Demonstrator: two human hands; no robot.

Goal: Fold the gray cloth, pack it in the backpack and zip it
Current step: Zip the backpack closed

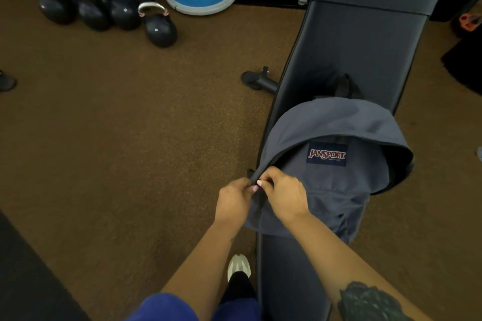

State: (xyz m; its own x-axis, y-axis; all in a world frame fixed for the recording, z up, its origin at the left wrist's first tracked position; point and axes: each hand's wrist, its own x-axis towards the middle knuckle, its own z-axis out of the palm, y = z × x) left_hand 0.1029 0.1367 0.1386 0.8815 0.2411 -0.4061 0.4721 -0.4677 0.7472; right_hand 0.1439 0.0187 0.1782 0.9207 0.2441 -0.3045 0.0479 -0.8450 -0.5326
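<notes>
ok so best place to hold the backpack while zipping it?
Probably the lower-left end of the zipper seam, coming from the near-left side. The backpack lies flat on the bench, its top flap gaping open to the right, and the left hand and right hand pinch fabric there already.

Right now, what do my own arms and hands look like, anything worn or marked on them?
Both forearms are bare, no sleeves reaching them. The right forearm carries a large dark tattoo near the bottom edge. The left hand has a pale pink painted nail. The right hand seems to wear a thin ring, though it is too small to be sure. No watch or bracelet shows.
</notes>
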